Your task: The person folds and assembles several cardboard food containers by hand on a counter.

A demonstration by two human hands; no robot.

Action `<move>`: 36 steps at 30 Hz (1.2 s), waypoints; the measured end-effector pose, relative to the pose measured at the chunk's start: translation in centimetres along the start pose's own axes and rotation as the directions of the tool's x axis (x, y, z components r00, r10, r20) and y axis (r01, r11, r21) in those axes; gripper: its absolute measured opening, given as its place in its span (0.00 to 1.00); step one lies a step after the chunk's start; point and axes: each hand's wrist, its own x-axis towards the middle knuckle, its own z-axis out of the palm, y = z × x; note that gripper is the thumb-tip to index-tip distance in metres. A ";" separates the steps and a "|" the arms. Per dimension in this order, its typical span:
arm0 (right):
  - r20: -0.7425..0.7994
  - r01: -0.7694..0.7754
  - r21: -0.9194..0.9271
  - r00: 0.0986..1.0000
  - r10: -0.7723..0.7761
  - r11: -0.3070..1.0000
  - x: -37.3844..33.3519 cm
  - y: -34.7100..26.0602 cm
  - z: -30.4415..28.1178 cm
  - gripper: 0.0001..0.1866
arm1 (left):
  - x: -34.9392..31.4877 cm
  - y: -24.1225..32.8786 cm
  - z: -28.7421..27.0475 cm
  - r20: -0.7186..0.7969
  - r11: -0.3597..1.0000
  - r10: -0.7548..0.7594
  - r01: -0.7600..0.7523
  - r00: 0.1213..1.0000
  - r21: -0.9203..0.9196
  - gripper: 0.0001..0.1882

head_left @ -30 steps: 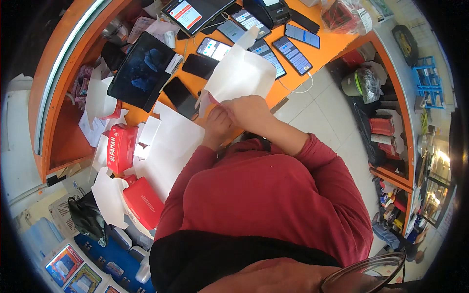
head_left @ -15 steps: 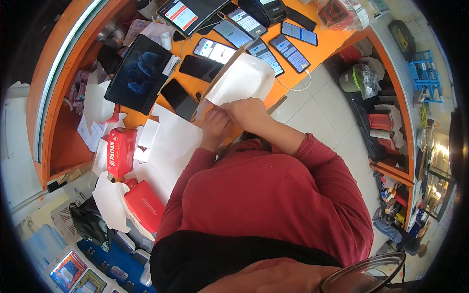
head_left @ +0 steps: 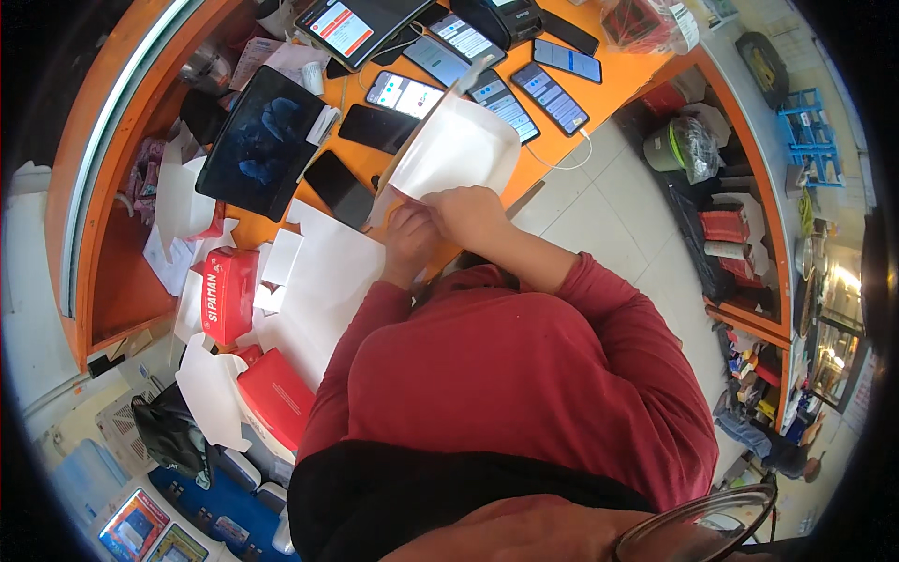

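My two hands work close together at the near edge of an orange table, on a partly folded cardboard box (head_left: 459,155) with a white inside. My left hand (head_left: 410,245) is closed on the box's near corner, its fingers bunched. My right hand (head_left: 468,215) grips the same near edge just to the right, fingers curled over the board. The undersides of both hands' grips are hidden. The box tilts up, with its white inside showing and a narrow flap standing at the far end. Beside my left forearm lies unfolded white box cardboard (head_left: 323,286).
Red-and-white folded boxes (head_left: 229,292) stand at the left, another red box (head_left: 277,393) nearer. Beyond my hands are several phones (head_left: 552,96), a dark tablet (head_left: 260,140), a lit screen (head_left: 348,30) and a white cable (head_left: 576,164). Tiled floor (head_left: 599,220) lies right of the table.
The view has shifted slightly. The box is tipped a little, and its far flap now stands out more over the phones. Both hands keep hold of the same near edge.
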 end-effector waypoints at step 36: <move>0.091 -0.160 0.035 0.983 0.157 0.986 -0.5 -0.1 0.8 0.13 | 0.4 0.9 0.9 0.090 0.996 0.035 -0.028 0.995 -0.079 0.12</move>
